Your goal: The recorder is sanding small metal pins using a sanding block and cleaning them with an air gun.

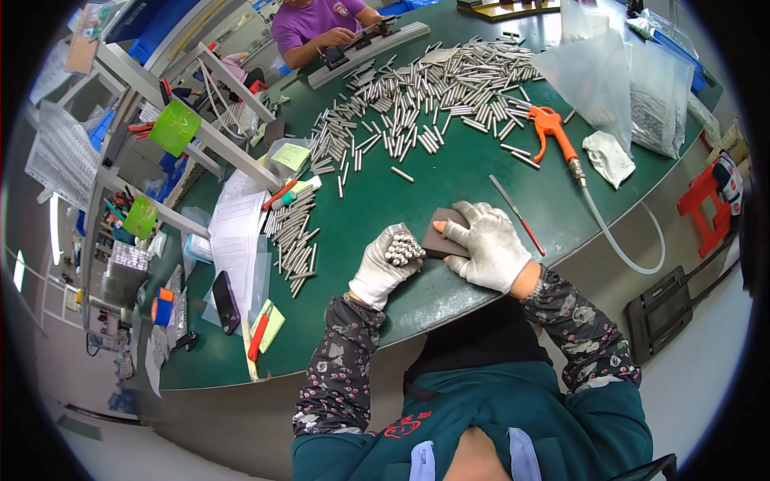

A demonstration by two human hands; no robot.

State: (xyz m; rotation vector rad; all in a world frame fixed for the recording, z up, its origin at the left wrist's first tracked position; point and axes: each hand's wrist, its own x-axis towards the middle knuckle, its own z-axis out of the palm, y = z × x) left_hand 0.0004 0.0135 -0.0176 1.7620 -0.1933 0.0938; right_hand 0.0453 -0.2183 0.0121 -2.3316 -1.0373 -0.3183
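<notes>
In a white glove, my left hand (380, 267) is wrapped round a bundle of metal pins (403, 249), their round ends facing up. My right hand (495, 247), also gloved, grips a dark brown block (440, 233) that looks like a sanding block. The block's near corner is right beside the bundle; whether they touch I cannot tell. A thin file with a red handle (528, 230) lies to the right of my right hand. Beyond both hands, a large heap of loose metal pins (417, 96) spreads over the green table (361, 196).
An orange air gun (555, 135) with a clear hose lies at right, near a crumpled white cloth (608, 157) and plastic bags (654, 100). At left are another row of pins (293, 240), papers (237, 216), a phone (226, 302) and a red-handled cutter (258, 337). A co-worker (321, 32) sits opposite.
</notes>
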